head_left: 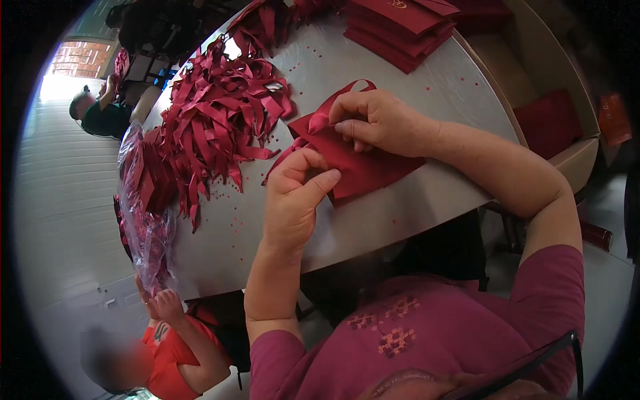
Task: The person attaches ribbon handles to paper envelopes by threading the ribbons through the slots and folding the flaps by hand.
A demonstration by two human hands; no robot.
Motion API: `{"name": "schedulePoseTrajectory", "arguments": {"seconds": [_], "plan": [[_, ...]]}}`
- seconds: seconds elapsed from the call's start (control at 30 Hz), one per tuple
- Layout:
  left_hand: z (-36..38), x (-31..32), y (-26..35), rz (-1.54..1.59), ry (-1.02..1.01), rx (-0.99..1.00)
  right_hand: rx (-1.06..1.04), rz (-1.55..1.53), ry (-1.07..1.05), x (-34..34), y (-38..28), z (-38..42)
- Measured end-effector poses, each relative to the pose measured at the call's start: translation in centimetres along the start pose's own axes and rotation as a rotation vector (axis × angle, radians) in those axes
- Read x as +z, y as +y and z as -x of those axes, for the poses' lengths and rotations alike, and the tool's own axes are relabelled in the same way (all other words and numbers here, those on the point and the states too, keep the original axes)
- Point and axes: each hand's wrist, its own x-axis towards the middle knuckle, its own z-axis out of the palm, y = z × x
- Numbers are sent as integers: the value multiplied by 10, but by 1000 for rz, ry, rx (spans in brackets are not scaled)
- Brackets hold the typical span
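Note:
A dark red paper bag (380,170) lies flat on the table in front of me, with a shiny red ribbon (320,121) at its upper left edge. My right hand (380,123) is over the bag's top side, fingers curled and closed on the ribbon; part of the ribbon loops up behind the knuckles. At the bag's left edge, my left hand (297,193) has its fingers bent around the other ribbon part, the thumb lying over the bag. The fingertips of the left hand partly hide what they grip.
A large heap of red ribbons (220,113) covers the table's (267,227) left side. Stacked red bags (400,30) stand at the back. A cardboard box (577,157) with red items is at right. A person in red (193,357) handles plastic wrapping (143,233) at left; another person (107,113) sits farther back.

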Motion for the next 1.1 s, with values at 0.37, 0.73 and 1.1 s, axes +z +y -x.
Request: {"name": "schedulePoseTrajectory", "arguments": {"seconds": [0.37,0.73,1.1], "plan": [[-12,-10,-18,-73,178,92,-10,32,30,5,1,1],[-12,-10,1,-93,167,-26,-289,267,-37,-7,-15,11],[-7,-16,4,113,141,-70,-493,619,18,18,-20,15]]}}
